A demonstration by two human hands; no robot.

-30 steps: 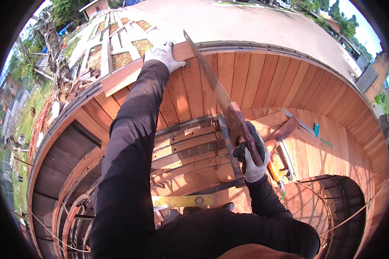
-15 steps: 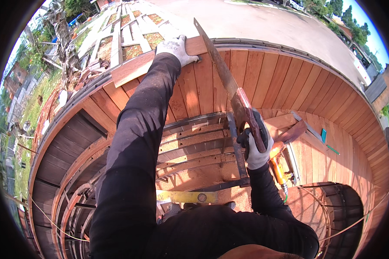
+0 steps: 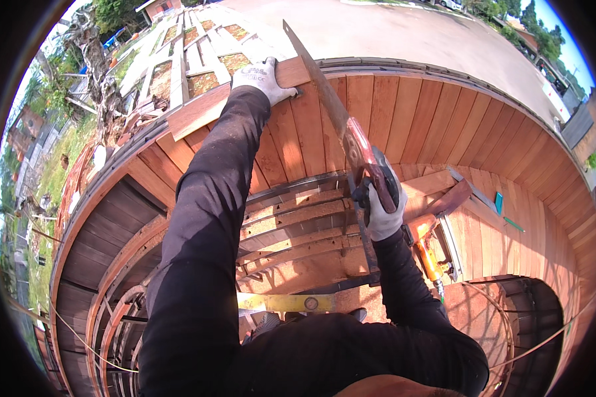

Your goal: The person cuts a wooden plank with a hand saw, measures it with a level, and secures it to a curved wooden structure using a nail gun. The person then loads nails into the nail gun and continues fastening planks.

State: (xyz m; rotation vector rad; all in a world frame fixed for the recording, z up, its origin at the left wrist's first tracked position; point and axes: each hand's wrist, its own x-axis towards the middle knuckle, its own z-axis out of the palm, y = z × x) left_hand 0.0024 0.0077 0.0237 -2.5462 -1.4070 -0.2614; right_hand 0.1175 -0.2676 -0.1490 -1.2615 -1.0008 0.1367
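My left hand (image 3: 261, 83), in a white glove, grips a loose reddish board (image 3: 195, 116) lying along the outer rim of the curved planked deck. My right hand (image 3: 381, 205), gloved in white and black, is closed on the wooden handle of a handsaw (image 3: 331, 99). The long blade points up and away, crossing the board near its right end, beside my left hand; whether its teeth touch the wood I cannot tell. My left forearm hides part of the planks beneath it.
An orange air tool (image 3: 430, 258), loose wood pieces (image 3: 430, 185) and a small teal object (image 3: 498, 202) lie at right. Below are open curved ribs (image 3: 298, 218) and a yellow level (image 3: 285, 302). Beyond the rim lie white slats (image 3: 179, 66), a tree trunk (image 3: 96, 59) and pavement (image 3: 410, 33).
The view has shifted, putting board and hands higher and further right than a second ago. In the last half second, my right hand and saw have moved slightly forward along the cut line.
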